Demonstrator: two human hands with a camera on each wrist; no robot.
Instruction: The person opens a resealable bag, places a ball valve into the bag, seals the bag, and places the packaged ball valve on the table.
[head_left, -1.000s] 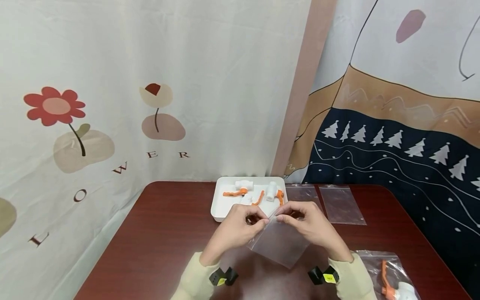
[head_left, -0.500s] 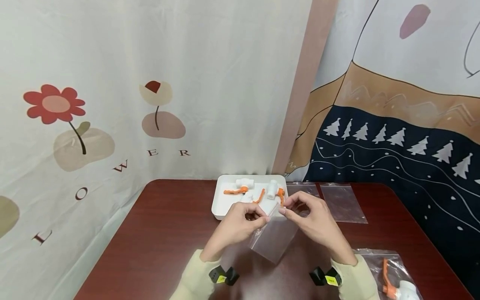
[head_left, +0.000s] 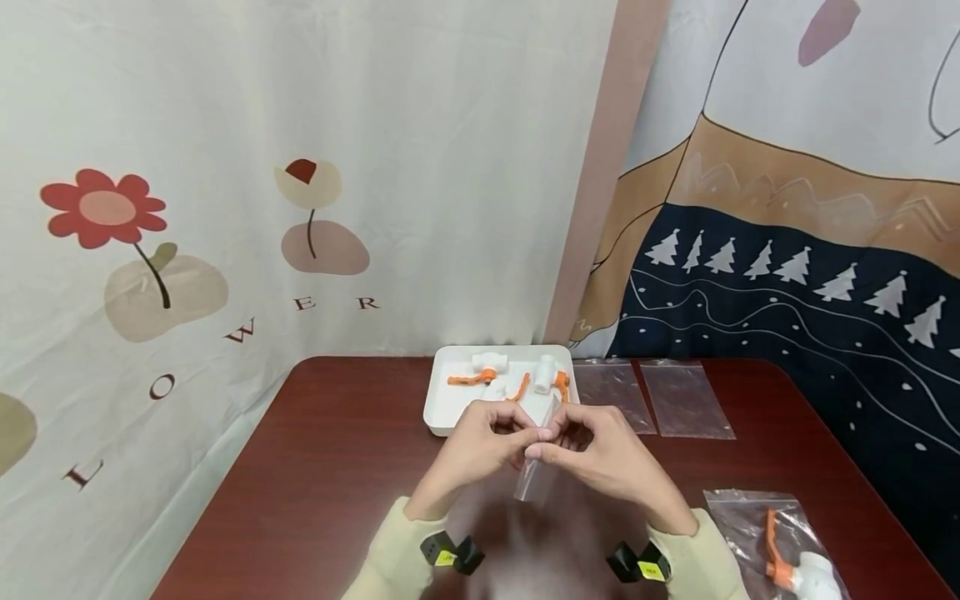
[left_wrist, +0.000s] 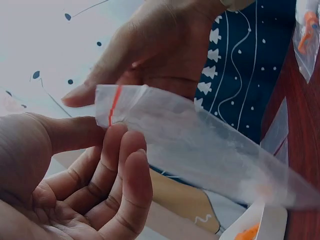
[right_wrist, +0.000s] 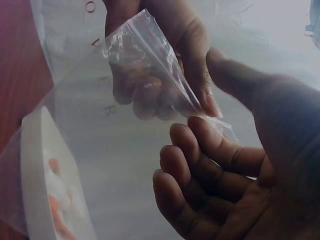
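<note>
A clear zip bag (head_left: pixel 529 483) hangs between both hands, seen nearly edge-on in the head view. My left hand (head_left: pixel 486 437) pinches it near its zip end; in the left wrist view thumb and index finger meet on the bag (left_wrist: pixel 200 142), beside the red zip line. The right hand (head_left: pixel 617 457) is close on the other side. Its fingers are loosely bent in the right wrist view, the index fingertip touching the bag (right_wrist: pixel 145 47) near a corner, the thumb standing apart. Nothing shows inside the bag.
A white tray (head_left: pixel 442 417) with several white and orange valve parts stands behind the hands. Two flat clear bags (head_left: pixel 611 392) (head_left: pixel 686 400) lie right of it. At the front right lies a bag (head_left: pixel 738 525) holding a white and orange valve (head_left: pixel 813 577).
The bag has turned from facing the camera to nearly edge-on. My right hand has come left and lower, close against the left hand, and its thumb has parted from the fingers.
</note>
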